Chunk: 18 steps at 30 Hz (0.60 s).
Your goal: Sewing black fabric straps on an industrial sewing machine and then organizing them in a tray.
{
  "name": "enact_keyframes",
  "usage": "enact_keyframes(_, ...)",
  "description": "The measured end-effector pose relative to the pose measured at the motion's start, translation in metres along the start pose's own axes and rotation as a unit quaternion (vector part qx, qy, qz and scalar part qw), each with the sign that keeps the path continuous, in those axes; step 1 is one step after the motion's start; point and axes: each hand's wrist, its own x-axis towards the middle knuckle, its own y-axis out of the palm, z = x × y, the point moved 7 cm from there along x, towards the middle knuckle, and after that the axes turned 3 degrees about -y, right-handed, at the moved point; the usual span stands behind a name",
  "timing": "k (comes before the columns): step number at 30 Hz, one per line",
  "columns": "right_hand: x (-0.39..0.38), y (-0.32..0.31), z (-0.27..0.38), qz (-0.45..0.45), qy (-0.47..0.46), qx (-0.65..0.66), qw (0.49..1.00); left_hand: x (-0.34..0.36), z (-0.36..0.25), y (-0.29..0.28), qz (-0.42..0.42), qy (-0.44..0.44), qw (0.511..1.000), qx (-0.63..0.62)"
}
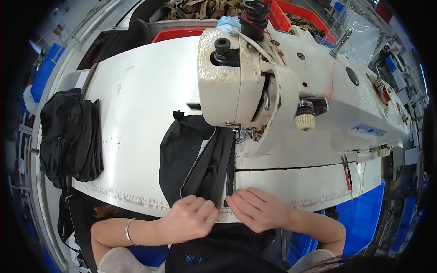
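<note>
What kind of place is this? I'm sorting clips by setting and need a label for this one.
Most likely a garment or bag sewing workshop. An industrial sewing machine stands on a white work table, both hands feed black fabric with a zipper, and more black pieces lie stacked nearby.

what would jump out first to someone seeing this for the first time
The big cream sewing machine fills the upper middle of the white table, with a black thread spool on top. Below its needle lies a black fabric piece with a zipper, which the left hand and right hand press down at the table's near edge. A pile of black fabric sits at the table's left end.
</note>
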Motion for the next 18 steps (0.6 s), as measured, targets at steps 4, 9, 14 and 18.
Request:
enact_keyframes(4,0.001,-0.01,-0.006,-0.056,0.058,-0.01,0.997,-0.021,0.006,-0.011,-0.13,-0.078,0.988,0.037)
enact_keyframes(9,0.007,-0.019,-0.008,-0.108,0.077,-0.006,0.991,-0.015,-0.002,-0.018,-0.256,-0.05,0.965,0.0)
enact_keyframes(14,0.007,-0.018,-0.009,-0.115,0.077,0.008,0.99,-0.015,0.004,-0.013,-0.237,-0.054,0.968,-0.069)
enact_keyframes(18,0.006,-0.015,-0.009,-0.113,0.068,0.002,0.991,-0.019,0.03,-0.007,-0.18,-0.195,0.926,-0.27)
